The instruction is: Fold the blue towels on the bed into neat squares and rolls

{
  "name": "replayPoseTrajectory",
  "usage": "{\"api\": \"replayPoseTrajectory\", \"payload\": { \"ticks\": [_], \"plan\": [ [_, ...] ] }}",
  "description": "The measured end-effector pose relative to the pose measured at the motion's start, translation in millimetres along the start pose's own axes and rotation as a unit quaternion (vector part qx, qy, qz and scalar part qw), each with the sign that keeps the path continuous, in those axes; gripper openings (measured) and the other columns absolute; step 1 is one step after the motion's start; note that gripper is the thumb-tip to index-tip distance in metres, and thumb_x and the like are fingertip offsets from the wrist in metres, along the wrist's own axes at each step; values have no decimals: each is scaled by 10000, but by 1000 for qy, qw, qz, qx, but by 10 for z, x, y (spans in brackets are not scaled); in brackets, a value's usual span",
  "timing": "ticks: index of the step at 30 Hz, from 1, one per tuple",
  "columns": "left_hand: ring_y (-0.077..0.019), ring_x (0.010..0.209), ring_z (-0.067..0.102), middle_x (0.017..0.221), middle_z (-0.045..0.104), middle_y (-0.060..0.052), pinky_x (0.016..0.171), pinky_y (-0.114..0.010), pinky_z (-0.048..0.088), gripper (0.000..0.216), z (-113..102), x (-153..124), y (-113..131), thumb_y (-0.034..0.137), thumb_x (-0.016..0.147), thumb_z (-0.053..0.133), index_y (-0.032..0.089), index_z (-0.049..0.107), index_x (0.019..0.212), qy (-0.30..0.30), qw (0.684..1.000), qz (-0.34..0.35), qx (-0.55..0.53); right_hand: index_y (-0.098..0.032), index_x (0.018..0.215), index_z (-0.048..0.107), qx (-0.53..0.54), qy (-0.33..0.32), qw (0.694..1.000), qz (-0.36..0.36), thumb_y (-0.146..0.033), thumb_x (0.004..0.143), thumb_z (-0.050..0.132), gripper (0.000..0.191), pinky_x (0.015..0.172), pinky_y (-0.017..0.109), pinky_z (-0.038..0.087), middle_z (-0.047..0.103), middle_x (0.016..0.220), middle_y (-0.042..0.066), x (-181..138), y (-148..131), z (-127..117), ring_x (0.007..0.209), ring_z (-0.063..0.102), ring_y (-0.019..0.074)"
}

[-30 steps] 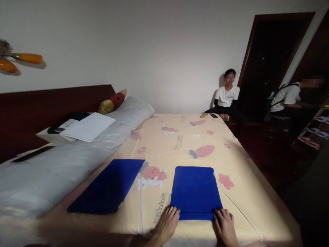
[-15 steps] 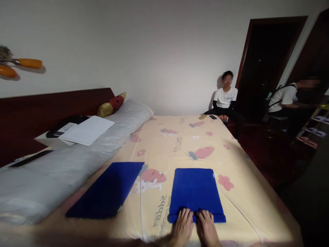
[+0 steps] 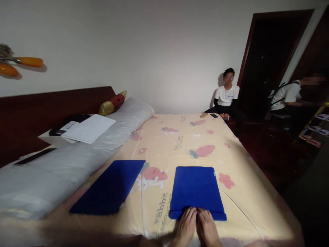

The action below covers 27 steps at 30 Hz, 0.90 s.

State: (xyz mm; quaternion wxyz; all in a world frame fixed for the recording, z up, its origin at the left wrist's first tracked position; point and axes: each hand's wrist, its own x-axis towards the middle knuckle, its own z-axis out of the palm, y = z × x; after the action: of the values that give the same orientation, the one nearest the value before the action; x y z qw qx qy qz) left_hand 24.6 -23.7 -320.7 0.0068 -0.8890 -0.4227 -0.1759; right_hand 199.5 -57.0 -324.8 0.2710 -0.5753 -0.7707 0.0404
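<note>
Two folded blue cloths lie on a bed with a cream cartoon-print sheet [image 3: 185, 144]. The nearer blue cloth [image 3: 195, 188] is in front of me. My left hand [image 3: 185, 228] and my right hand [image 3: 207, 229] rest side by side, palms down with flat fingers, on the middle of its near edge. Neither hand grips anything. The second blue cloth [image 3: 110, 187] lies flat to the left, untouched.
A long grey bolster [image 3: 77, 154] runs along the left with white papers [image 3: 88, 128] on it, before a dark headboard [image 3: 38, 109]. One person [image 3: 227, 97] sits at the bed's far corner; another person [image 3: 290, 97] sits further right. The bed's right edge drops to dark floor.
My hands slid from the cloth's two near corners inward and now meet at the middle of its near edge. The cloths have stayed in place.
</note>
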Motion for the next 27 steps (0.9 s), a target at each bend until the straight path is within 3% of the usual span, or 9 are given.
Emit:
{"api": "replayPoseTrajectory", "payload": {
  "ticks": [4,7,9,13,17,19,22,27],
  "plan": [
    [-168,1320,463,1478,458,-17,1068,-333,441,720,-170,-121,-325,14,809,364,269,312,1481,-42,997,60,-1,-274,1344,520,-24,7,1000,19,-321,964,397,402,1039,397,374,547,1391,47,-115,302,-176,1251,525,221],
    [-177,1347,428,1486,445,-16,1110,-381,384,688,-441,-256,-720,10,819,357,270,367,1457,-56,996,55,31,-261,1295,565,-61,37,995,73,-386,962,406,389,1011,430,387,551,1383,78,-273,628,-346,1237,536,251],
    [-208,1342,437,1454,490,-31,1117,-427,362,619,-541,-298,-839,36,832,386,260,454,1405,-57,997,34,49,-262,1239,604,-82,59,990,101,-375,943,431,361,985,454,396,581,1348,89,-314,709,-390,1206,555,272],
    [-222,1309,475,1385,566,-34,1112,-458,360,636,-452,-164,-576,-4,789,382,254,518,1354,-36,997,-20,58,-254,1258,596,-76,59,990,103,-329,917,454,377,1005,466,385,565,1365,86,-180,442,-277,1251,513,290],
    [-177,1366,399,1499,428,-22,1110,-361,386,686,-252,76,-111,35,825,373,230,324,1481,-24,999,35,15,-284,1405,459,-6,-29,1000,11,-309,947,403,462,1072,418,359,475,1453,39,65,-5,-83,1329,445,236],
    [-171,1375,384,1533,365,-27,1112,-353,385,668,-233,130,-18,103,888,370,223,195,1522,-21,999,48,8,-285,1444,400,12,-54,998,-14,-306,957,385,487,1077,414,366,453,1465,37,134,-86,-39,1342,431,223],
    [-169,1381,374,1544,341,-13,1114,-381,376,616,-331,88,-127,222,971,352,260,99,1531,-30,998,42,29,-289,1436,413,-8,-43,999,10,-358,980,362,465,1084,442,358,442,1468,39,110,81,-79,1350,419,233],
    [-171,1363,400,1519,394,-12,1102,-395,343,586,-527,-113,-547,258,983,369,304,139,1520,-20,996,0,92,-244,1412,454,-89,12,992,87,-418,978,376,474,1072,474,330,473,1448,68,-113,672,-277,1345,424,262]
  ]
}}
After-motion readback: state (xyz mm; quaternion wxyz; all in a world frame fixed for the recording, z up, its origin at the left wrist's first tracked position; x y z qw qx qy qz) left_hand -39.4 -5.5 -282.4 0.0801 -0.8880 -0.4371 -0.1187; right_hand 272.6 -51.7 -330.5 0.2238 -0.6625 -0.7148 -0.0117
